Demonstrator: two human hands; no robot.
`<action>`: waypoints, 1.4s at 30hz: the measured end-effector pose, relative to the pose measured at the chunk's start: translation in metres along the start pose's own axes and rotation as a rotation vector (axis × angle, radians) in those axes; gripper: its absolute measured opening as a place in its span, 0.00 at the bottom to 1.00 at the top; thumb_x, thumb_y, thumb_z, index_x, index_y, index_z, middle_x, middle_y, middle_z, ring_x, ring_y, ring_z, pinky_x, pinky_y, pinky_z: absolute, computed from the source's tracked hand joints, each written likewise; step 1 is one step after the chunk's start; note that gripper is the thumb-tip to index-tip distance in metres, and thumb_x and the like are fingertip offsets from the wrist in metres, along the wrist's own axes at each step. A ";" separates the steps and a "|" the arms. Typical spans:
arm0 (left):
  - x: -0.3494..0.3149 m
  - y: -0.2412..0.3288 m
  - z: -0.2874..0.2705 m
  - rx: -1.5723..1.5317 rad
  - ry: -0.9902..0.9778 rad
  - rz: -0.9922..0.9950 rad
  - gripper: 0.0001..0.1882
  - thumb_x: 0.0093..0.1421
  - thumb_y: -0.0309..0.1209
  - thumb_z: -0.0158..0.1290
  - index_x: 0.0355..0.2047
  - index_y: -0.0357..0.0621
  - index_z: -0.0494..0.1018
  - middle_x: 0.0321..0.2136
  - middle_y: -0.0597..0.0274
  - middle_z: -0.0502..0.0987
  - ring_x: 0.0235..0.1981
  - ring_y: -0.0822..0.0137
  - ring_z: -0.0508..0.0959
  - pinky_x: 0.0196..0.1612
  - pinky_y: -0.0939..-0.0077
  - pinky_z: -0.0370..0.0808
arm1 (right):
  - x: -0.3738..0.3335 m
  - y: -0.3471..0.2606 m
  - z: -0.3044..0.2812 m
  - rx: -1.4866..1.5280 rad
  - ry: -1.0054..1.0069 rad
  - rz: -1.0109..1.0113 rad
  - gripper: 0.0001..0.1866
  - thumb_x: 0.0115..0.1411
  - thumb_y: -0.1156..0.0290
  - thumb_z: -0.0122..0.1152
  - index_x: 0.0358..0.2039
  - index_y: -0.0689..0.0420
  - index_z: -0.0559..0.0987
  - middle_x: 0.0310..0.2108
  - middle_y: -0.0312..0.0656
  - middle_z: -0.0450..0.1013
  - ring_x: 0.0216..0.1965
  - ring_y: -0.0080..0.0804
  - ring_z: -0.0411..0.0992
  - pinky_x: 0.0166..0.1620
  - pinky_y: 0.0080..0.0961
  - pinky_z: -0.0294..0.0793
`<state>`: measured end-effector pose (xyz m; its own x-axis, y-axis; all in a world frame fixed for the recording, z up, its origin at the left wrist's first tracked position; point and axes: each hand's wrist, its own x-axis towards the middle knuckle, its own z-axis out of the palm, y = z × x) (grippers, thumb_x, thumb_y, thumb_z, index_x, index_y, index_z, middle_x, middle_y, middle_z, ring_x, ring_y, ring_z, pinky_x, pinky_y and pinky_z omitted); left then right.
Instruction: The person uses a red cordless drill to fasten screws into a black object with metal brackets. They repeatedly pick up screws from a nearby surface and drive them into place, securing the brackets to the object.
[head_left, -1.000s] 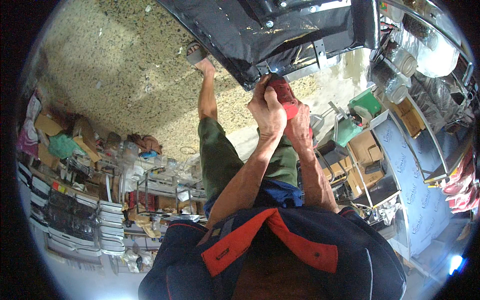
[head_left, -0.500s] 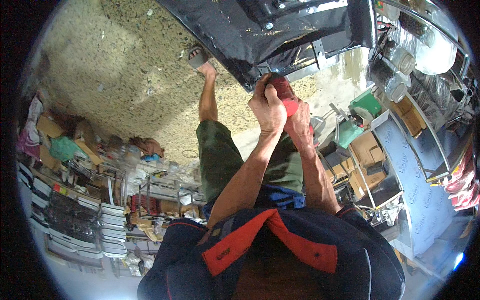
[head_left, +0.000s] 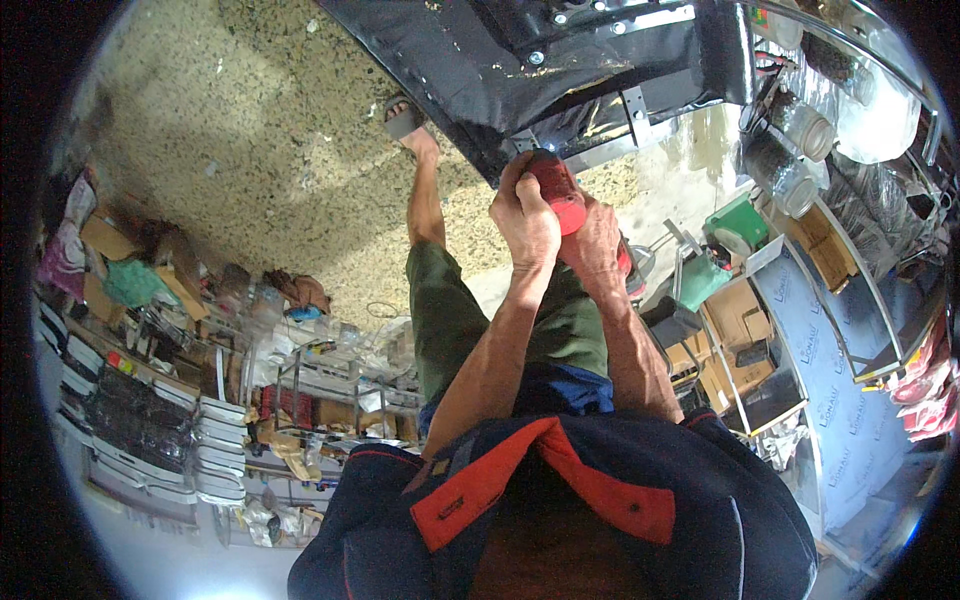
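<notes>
A red power drill (head_left: 562,200) with a dark front end points away from me, toward the near edge of a black-covered panel (head_left: 440,65). Around its left side and front, my left hand (head_left: 522,225) is closed. My right hand (head_left: 598,238) is wrapped about the drill from the right and below, its grip mostly hidden; a bit of red shows beneath that hand. The tool's tip meets the panel's edge near a metal strip (head_left: 602,153) and a small perforated bracket (head_left: 635,112). Whether the bit touches a screw is hidden.
Right of the panel are clear jars (head_left: 790,178), pliers (head_left: 775,65) and curved shelving. A green container (head_left: 738,225) and cardboard boxes (head_left: 735,310) stand nearer. Cluttered racks (head_left: 290,370) line the left. My sandalled foot (head_left: 405,120) rests on the speckled floor (head_left: 270,150).
The drill and both hands have shifted slightly left and toward me, still at the panel's edge. The grip looks much the same. The whole view has moved a little.
</notes>
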<state>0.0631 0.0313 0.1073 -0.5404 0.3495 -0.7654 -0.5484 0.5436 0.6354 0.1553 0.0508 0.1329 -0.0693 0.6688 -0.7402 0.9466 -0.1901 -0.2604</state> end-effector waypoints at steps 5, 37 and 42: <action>-0.002 -0.002 0.005 -0.053 0.007 -0.035 0.19 0.62 0.33 0.44 0.43 0.32 0.78 0.38 0.52 0.82 0.38 0.59 0.80 0.46 0.65 0.75 | 0.007 0.003 -0.004 -0.022 -0.023 -0.071 0.19 0.51 0.57 0.68 0.34 0.61 0.81 0.26 0.60 0.78 0.32 0.60 0.79 0.36 0.49 0.79; -0.015 0.004 0.075 0.011 -0.271 -0.491 0.11 0.64 0.37 0.58 0.34 0.41 0.81 0.28 0.65 0.79 0.30 0.70 0.79 0.35 0.72 0.77 | -0.052 0.161 -0.016 0.381 0.304 -0.566 0.17 0.57 0.67 0.66 0.47 0.52 0.79 0.44 0.40 0.78 0.48 0.39 0.76 0.51 0.41 0.73; -0.046 0.011 0.155 0.095 -0.349 -0.323 0.11 0.66 0.38 0.58 0.34 0.44 0.79 0.28 0.62 0.81 0.29 0.67 0.81 0.29 0.72 0.76 | -0.043 0.172 -0.050 0.623 0.310 -0.260 0.17 0.58 0.66 0.68 0.47 0.54 0.78 0.42 0.42 0.78 0.46 0.41 0.77 0.48 0.41 0.75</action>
<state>0.1811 0.1398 0.1334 -0.0972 0.3773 -0.9210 -0.5830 0.7283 0.3599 0.3370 0.0255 0.1506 -0.0874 0.9026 -0.4214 0.5516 -0.3084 -0.7750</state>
